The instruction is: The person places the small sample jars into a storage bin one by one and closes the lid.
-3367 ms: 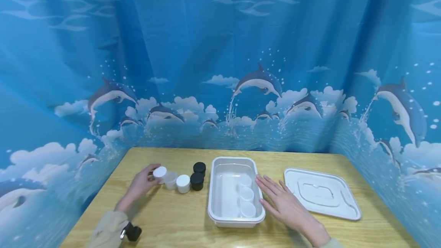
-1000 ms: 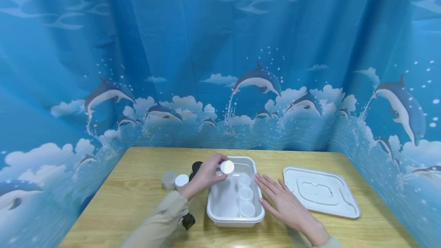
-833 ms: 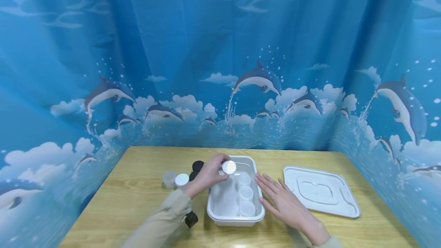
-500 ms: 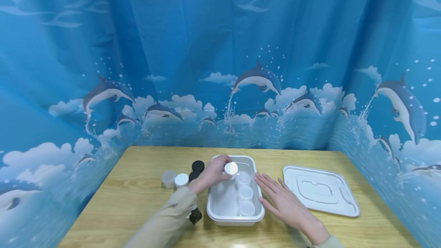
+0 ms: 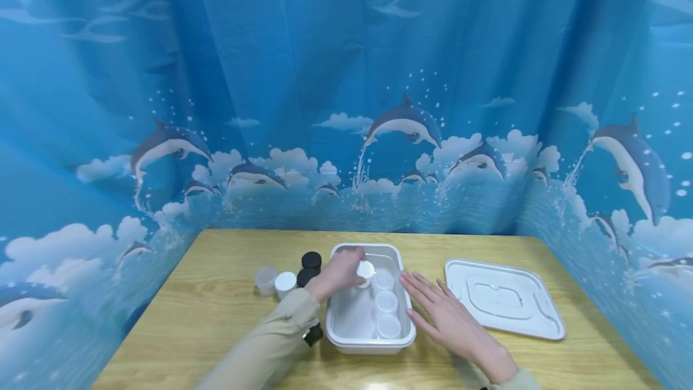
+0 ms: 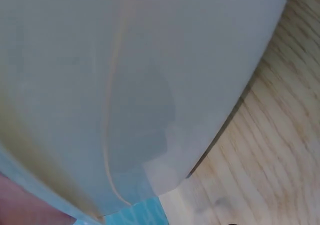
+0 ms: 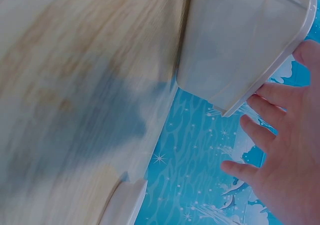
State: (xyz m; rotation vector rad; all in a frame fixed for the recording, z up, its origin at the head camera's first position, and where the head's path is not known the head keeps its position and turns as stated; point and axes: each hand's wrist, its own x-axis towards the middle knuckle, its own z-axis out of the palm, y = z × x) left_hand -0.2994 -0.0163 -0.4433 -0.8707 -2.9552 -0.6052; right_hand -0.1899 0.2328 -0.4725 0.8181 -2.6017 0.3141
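While the tub (image 5: 351, 321) is touched by the right hand (image 5: 446, 321), its fingers straight, 1 white jar (image 5: 367, 270) is gripped inside this tub by the left hand (image 5: 341, 269), beside 3 clear jars (image 5: 387, 303).

Container (image 6: 200, 50): smooth, pale grey-white wall, filling the left and middle of the view.
Wall marking: 1 thin pale line (image 6: 106, 120), curving from the top down to the container's lower end.
Shading: 1 darker patch (image 6: 147, 112) on the wall.
Rim (image 6: 45, 191): slants across the lower-left corner, yellowish strip alongside.
Left hand (image 6: 25, 205): only a small part shows, beyond the rim; finger position cannot be told.
Table (image 6: 270, 145): grained wood, right side; dark shadow along the container's edge.
Backdrop (image 6: 142, 214): blue patch, bottom.
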